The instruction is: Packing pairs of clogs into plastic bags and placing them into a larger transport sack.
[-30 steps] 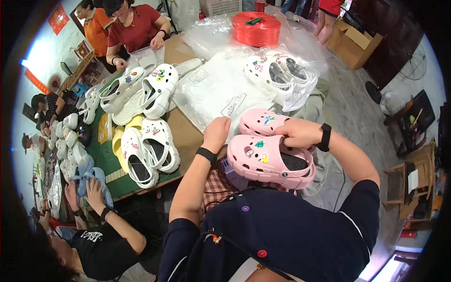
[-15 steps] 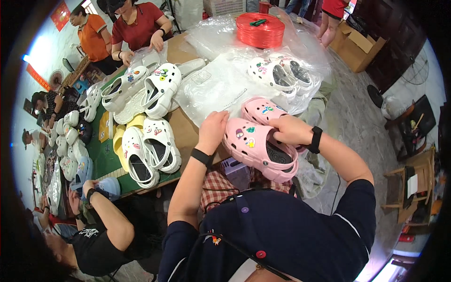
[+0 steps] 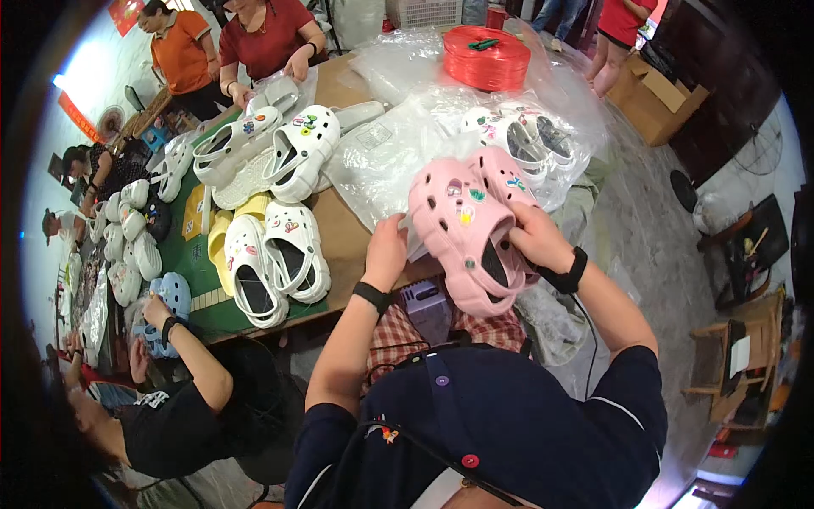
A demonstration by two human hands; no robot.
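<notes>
My right hand (image 3: 543, 240) grips a pair of pink clogs (image 3: 458, 237) by their heel side, thumb over the near clog. Colourful charms sit on their toe tops, and the second clog is partly hidden behind the first. Just left of the clogs, my left hand (image 3: 387, 254) is closed, its fingers bent at the near edge of a clear plastic bag (image 3: 373, 161). The bag lies on the brown cardboard tabletop (image 3: 348, 233). Beyond the pink pair, white clogs with charms (image 3: 509, 136) lie on or in clear plastic.
Several white clogs (image 3: 301, 153) stand left on the table, beside yellow ones (image 3: 218, 246). A red twine roll (image 3: 486, 58) sits at the back. At left, a person in black (image 3: 178, 407) handles blue clogs (image 3: 174, 297); a person in red (image 3: 263, 38) works across the table.
The pink clogs have tipped up, toes rising, and moved slightly right, away from my left hand. My left hand has come off the toe. The neighbour's blue clogs have risen.
</notes>
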